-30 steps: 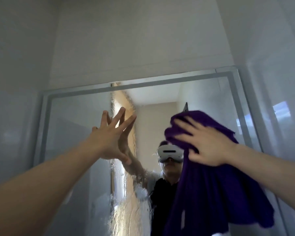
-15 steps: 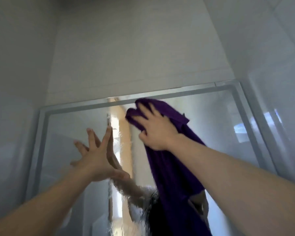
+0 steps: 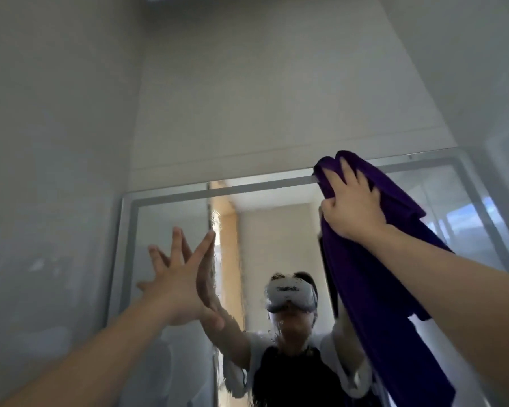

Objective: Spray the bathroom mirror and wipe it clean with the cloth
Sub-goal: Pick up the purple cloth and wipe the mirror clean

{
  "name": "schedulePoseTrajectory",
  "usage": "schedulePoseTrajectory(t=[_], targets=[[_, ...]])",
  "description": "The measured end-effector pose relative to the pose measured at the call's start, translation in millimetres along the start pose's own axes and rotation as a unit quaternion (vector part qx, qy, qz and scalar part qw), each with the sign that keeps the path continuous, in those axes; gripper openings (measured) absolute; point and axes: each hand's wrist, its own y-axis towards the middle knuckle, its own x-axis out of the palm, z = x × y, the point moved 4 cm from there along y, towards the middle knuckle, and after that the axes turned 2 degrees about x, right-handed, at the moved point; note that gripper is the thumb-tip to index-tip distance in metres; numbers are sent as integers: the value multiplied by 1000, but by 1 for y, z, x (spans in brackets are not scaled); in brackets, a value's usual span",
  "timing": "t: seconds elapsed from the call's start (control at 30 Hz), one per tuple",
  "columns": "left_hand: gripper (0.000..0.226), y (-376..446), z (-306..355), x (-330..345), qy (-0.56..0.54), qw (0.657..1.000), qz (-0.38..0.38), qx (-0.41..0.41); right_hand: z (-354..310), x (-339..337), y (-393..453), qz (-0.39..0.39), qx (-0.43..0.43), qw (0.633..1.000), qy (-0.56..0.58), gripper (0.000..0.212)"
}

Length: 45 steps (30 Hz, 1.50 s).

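Wiping the top of the mirror with the cloth.

Right hand (image 3: 353, 207) up at the top right, fingers laid over the big purple soft cloth (image 3: 373, 259) with the thumb curled into it, pressing it on the silver top edge of the wide shiny framed mirror (image 3: 174, 218). Rest of the cloth hanging down the glass on the right. Left hand (image 3: 180, 284) on the left, fingers spread wide, flat against the glass, holding nothing. Wet drops and streaks showing in the middle and lower down, so probably still in the wiping step, with plenty left. Next, likely a steady sweep down or across the wet part, cloth kept flat on the glass.
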Motion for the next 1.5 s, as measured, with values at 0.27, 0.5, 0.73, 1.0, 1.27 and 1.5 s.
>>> schedulePoseTrajectory(t=[0.27, 0.5, 0.73, 1.0, 1.27, 1.5], targets=[[157, 3, -3, -2, -2, 1000, -7, 2, -102, 42, -52, -72, -165, 984, -3, 66], [161, 4, -5, -1, 0, 1000, -7, 22, -58, 70, -186, -205, -389, 897, -33, 54], [165, 10, -8, 6, -6, 999, -12, 32, 2, 12, -91, -63, -154, 985, -40, 68], [166, 14, -8, 12, -7, 1000, -12, 28, -99, 12, -1, -164, -74, 982, -50, 76], [166, 12, -7, 10, -10, 1000, -9, 27, -138, 14, -27, -264, -120, 937, -196, 83], [165, 9, -8, 12, 1, 1000, 4, 16, -159, 7, -36, -173, -222, 884, -372, 64]])
